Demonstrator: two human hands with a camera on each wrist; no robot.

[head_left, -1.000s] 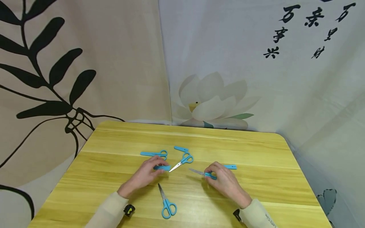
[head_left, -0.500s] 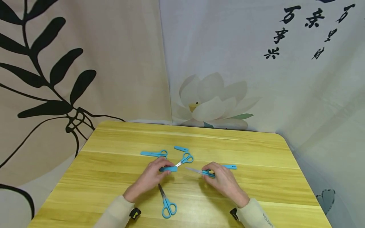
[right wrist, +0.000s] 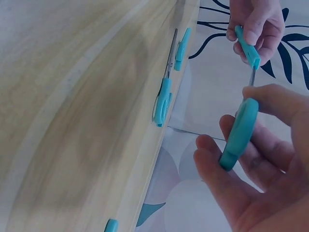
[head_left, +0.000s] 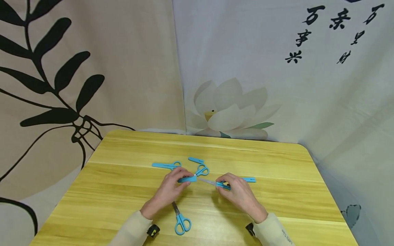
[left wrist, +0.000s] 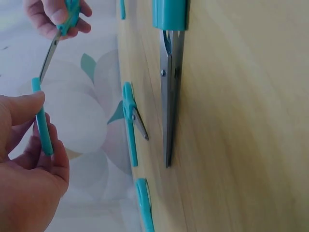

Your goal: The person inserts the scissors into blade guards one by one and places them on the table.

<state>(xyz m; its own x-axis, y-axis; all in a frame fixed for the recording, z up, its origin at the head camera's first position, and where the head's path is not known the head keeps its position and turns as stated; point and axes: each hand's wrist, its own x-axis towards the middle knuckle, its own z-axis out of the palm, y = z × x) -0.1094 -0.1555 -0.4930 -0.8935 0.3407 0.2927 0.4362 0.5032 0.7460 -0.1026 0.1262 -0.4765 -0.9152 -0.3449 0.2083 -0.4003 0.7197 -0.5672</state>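
Note:
My left hand (head_left: 172, 187) pinches a blue blade cover (left wrist: 43, 125) between thumb and fingers, above the table. My right hand (head_left: 241, 193) holds small blue-handled scissors (right wrist: 241, 130) by the handles, blades shut and pointing left. In the head view, the tip of these blades is at the cover's open end; whether it is inside, I cannot tell. Behind the left hand lie uncovered scissors (head_left: 202, 169), their blades mostly hidden. Another uncovered pair (head_left: 183, 223) lies nearer, its tip hidden by the left hand.
Beyond the left hand, scissors in a blue cover (head_left: 166, 166) lie on the wooden table (head_left: 123, 198). One loose cover (head_left: 196, 160) lies at the back middle, another (head_left: 250, 179) behind the right hand. A printed curtain (head_left: 138, 68) hangs behind the table.
My left hand has moved right with the blade cover, and my right hand slightly left with the scissors. The blade tip and the cover's open end have come together.

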